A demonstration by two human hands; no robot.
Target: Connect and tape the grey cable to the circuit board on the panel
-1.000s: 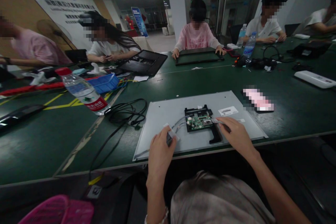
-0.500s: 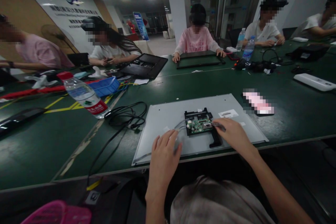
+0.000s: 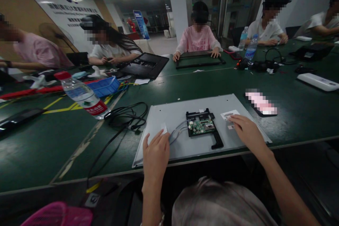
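Observation:
A grey metal panel (image 3: 180, 107) lies flat on the green table in front of me. On its middle sits a black bracket (image 3: 217, 140) carrying a green circuit board (image 3: 198, 127). Thin grey cables (image 3: 178, 129) run from the board's left side toward my left hand (image 3: 156, 148). That hand is over the panel's left part, fingers spread, close to a strip of whitish tape (image 3: 164, 128). My right hand (image 3: 249, 132) reaches over the panel's right side, fingers stretched out beside a white label (image 3: 229, 114). Nothing shows in its grasp; whether the fingertips touch the panel I cannot tell.
A phone (image 3: 261, 103) lies right of the panel. On the left are a coiled black cable (image 3: 129, 116), a water bottle (image 3: 84, 95) and a blue basket (image 3: 106, 86). A person opposite touches a black frame (image 3: 200, 66). Below the table edge is a pink basket (image 3: 58, 215).
My right hand has left the board's right edge and moved right, toward the label. My left hand has shifted left, showing more of the cables. The person opposite has moved a hand.

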